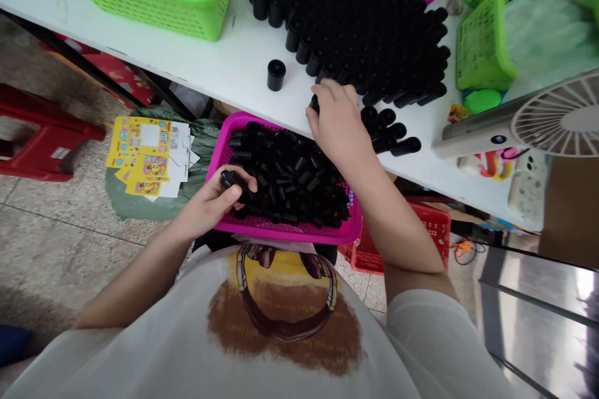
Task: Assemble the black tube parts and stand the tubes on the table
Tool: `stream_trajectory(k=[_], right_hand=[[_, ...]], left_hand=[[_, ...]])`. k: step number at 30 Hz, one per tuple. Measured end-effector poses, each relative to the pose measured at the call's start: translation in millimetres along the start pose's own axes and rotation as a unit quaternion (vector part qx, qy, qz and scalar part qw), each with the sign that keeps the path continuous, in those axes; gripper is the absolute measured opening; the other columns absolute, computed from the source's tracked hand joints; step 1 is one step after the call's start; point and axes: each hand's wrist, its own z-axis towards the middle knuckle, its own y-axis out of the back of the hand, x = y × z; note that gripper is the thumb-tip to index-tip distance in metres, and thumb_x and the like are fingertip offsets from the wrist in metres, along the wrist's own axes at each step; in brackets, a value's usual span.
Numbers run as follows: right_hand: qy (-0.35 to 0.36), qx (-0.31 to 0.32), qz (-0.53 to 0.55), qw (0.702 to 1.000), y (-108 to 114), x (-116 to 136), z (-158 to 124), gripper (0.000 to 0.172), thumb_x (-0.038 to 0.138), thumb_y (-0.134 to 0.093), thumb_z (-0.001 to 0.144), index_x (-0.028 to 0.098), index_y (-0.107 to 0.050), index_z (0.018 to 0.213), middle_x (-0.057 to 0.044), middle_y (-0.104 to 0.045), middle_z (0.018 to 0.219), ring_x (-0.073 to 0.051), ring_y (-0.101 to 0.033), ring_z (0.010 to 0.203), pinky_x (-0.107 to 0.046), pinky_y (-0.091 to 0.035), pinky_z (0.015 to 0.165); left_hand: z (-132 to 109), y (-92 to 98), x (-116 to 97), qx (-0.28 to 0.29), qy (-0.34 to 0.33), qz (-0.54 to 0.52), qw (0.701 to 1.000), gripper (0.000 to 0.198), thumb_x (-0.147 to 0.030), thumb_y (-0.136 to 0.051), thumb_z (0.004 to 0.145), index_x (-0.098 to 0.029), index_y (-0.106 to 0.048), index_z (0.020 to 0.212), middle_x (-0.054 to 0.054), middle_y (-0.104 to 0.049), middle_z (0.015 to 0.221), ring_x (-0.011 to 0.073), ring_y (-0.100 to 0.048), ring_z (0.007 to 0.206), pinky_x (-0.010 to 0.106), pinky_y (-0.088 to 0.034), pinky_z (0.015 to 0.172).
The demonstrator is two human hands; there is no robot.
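Fingers of my left hand (pixel 219 198) are wrapped round a black cylinder (pixel 229 179), over the left side of a magenta basket (pixel 285 234). Many loose black cylinders (pixel 294 181) lie jumbled in that basket. At the table's front edge, my right hand (pixel 334 115) grips another black cylinder (pixel 315 103), mostly hidden by the fingers. Just beyond it, black cylinders (pixel 355 31) stand upright in a dense block. One black cylinder (pixel 276 75) stands apart on the white table (pixel 253 43), left of my right hand. Several more (pixel 395 134) lean or lie at the block's near right corner.
A green basket (pixel 187 19) sits at the table's left, and another green basket (pixel 498 43) at the right. A handheld fan (pixel 528 115) lies near the right edge. Yellow printed cards (pixel 145 153) rest on a green sack beside a red stool (pixel 47 131).
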Motion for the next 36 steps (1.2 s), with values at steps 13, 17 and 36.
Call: stream_trajectory(k=[13, 17, 36], right_hand=[[0.034, 0.369, -0.104, 0.923, 5.5, 43.4, -121.7, 0.047, 0.022, -0.082, 0.086, 0.022, -0.073, 0.132, -0.017, -0.067, 0.138, -0.038, -0.060, 0.123, -0.050, -0.048, 0.095], [0.004, 0.349, -0.077, 0.934, 0.6, 40.4, -128.1, 0.034, 0.015, -0.076, 0.087, 0.021, -0.073, 0.121, -0.016, -0.071, 0.129, -0.037, -0.061, 0.122, -0.052, -0.045, 0.099], [-0.145, 0.034, 0.445, 0.883, 0.7, 92.2, -144.3, 0.029, 0.037, -0.083, 0.088, 0.027, -0.066, 0.109, -0.007, -0.076, 0.118, -0.019, -0.076, 0.109, -0.035, -0.067, 0.091]], left_hand=[[7.0, -9.5, -0.7, 0.014, -0.068, 0.104, 0.992, 0.051, -0.073, -0.059, 0.096, -0.024, -0.049, 0.100, -0.007, -0.052, 0.061, 0.0113, -0.039, 0.052, 0.028, -0.033, 0.058], [7.9, -19.6, -2.6, 0.049, -0.010, 0.096, 0.994, 0.059, -0.078, -0.064, 0.090, -0.020, -0.057, 0.101, -0.005, -0.052, 0.063, 0.0103, -0.041, 0.053, 0.025, -0.033, 0.054], [6.7, -28.7, -11.4, 0.126, 0.031, 0.321, 0.938, 0.054, -0.070, -0.047, 0.101, -0.021, -0.068, 0.105, 0.001, -0.070, 0.076, 0.0192, -0.063, 0.068, 0.028, -0.044, 0.066]])
